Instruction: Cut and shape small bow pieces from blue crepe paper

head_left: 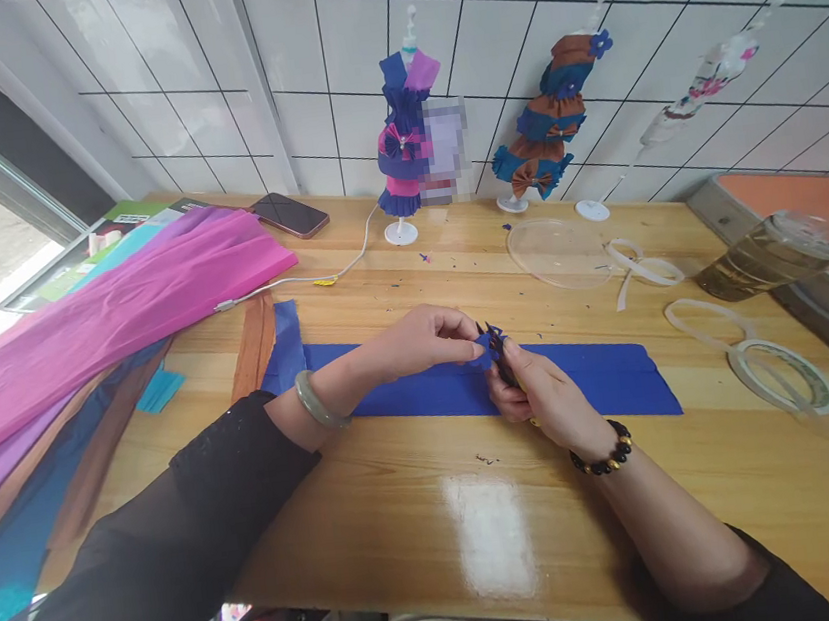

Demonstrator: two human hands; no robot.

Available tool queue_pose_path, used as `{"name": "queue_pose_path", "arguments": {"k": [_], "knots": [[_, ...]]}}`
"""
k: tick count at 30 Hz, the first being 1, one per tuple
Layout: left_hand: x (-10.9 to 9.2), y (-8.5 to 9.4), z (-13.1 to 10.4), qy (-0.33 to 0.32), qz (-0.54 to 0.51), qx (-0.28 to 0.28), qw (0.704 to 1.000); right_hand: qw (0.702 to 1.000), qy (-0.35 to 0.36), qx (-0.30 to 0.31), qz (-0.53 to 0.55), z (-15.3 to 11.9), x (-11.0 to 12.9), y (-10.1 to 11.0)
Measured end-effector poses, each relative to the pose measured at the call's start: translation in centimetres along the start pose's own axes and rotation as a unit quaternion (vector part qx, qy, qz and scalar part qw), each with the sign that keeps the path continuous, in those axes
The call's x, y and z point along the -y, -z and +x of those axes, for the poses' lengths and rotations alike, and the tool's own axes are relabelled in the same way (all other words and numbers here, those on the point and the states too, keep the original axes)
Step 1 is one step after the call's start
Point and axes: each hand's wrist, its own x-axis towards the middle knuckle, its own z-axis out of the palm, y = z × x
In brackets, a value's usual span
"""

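Thumb and fingers of my left hand [437, 336] pinch a small piece of blue crepe paper [484, 350]. My right hand [545, 390] is closed around small dark scissors [499, 350], their pointed blades upward against that piece. My fingers hide most of the handles. Beneath both hands a long blue crepe paper strip [604, 373] lies flat across the table, with a shorter blue piece [284, 347] over its left end.
Coloured crepe sheets [175, 269] are piled at left, near a phone [289, 215] and white cable [355, 257]. Paper-dressed figures [401, 141] on stands line the tiled wall. At right are a tape roll [781, 376], a clear disc [563, 252] and a cup of liquid [771, 257].
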Motion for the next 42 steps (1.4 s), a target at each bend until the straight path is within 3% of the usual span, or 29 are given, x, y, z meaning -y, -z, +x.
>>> {"name": "queue_pose_path", "arguments": {"k": [20,27,42], "knots": [[-1.5,1.9,-0.8,0.103,0.052,0.088,0.989,0.991,-0.012,0.082,-0.105,-0.3,0.2,0.6],[-1.7,1.8,-0.9,0.126,0.029,0.086,0.988,0.981,0.037,0.046,-0.183,-0.4,0.3,0.4],[-1.5,1.8,-0.8,0.124,0.015,0.087,0.988,0.974,0.047,0.033,-0.221,-0.3,-0.1,0.4]]}}
